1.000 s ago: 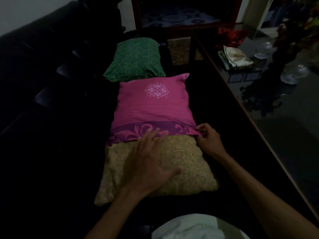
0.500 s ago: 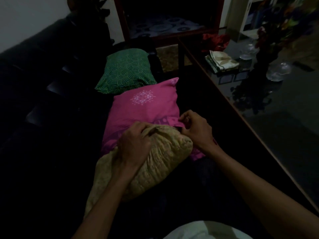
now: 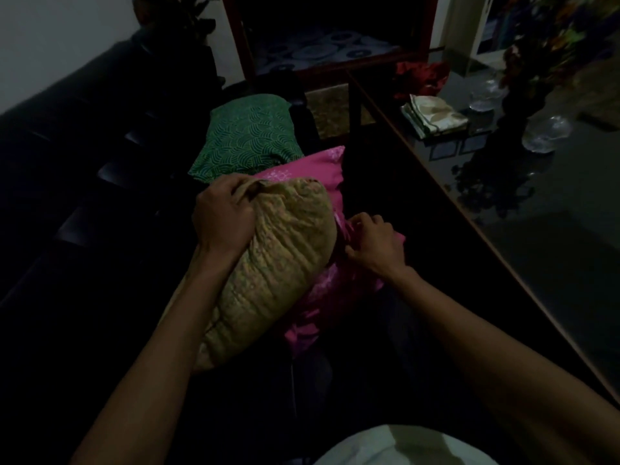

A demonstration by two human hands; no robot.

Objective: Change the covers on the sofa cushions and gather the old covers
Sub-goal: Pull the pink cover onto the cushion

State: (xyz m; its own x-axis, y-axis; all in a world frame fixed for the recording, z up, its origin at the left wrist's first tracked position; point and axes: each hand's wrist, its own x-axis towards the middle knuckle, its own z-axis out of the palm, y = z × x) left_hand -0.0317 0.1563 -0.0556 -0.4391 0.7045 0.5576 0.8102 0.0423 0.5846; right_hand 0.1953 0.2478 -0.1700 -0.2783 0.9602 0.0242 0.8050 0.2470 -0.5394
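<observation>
The cushion (image 3: 278, 263) is tan-gold with a fine, faint speckled print; the cover (image 3: 330, 169) around it is bright pink with pale ornament — a darker purple-pink band shows near its edge. At 12 o'clock lies a green pillow (image 3: 246, 137) patterned in thin arched scales. The sofa (image 3: 84, 156) is black — at 2 o'clock, a folded cloth (image 3: 434, 114) in cream and green

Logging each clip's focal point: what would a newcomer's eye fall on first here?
The tan cushion at centre, bunched and lifted, with the left hand gripping its top end. Beside it the right hand pinches the bright pink cover that lies under and behind the cushion. Beyond them a green cushion rests on the dark sofa, and a folded cloth lies on the glass table to the right.
</observation>
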